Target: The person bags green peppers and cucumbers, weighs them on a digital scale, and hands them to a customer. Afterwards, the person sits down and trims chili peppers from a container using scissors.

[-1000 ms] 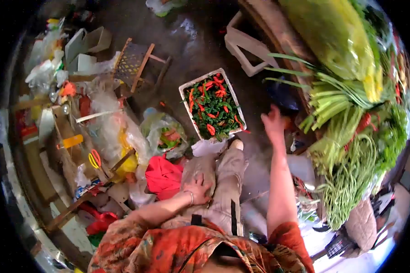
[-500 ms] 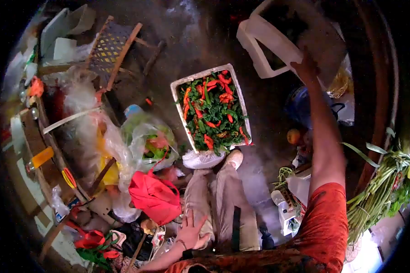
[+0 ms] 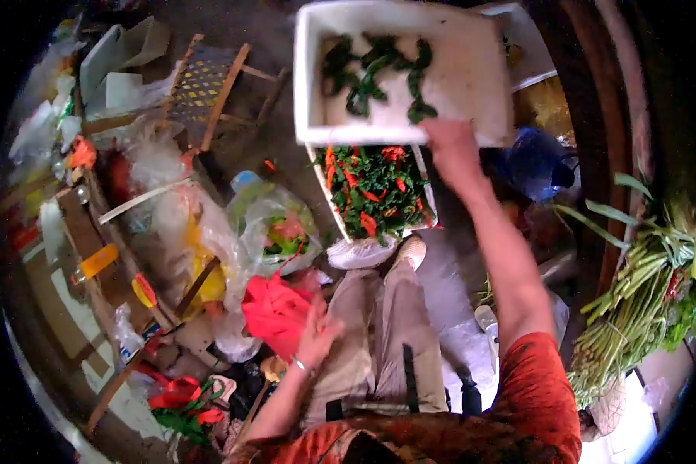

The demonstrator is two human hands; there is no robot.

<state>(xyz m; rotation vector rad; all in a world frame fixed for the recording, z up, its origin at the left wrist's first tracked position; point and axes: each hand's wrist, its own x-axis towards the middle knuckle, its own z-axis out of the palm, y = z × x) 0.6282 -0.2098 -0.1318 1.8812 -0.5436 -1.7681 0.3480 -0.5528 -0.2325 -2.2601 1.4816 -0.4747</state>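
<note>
White foam box (image 3: 472, 93) at upper centre, right hand (image 3: 450, 147) clenched on its near rim; dark-green peppers (image 3: 418, 73) inside. 2nd foam box (image 3: 428, 183) at centre, heaped with red chillies (image 3: 368, 224) and greens, partly hidden behind the 1st. Left hand (image 3: 315, 338) loose, holding nothing visible, by red bag (image 3: 274, 313); contact unclear. Step looks like 1-handed box handling; next move calls for firm rim hold, box level.

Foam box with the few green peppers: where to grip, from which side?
Probably the left rim, left hand coming from the left: the foam box is wide and open-topped, the right hand holds its near wall right of centre, and the green peppers lie toward the left.
</note>
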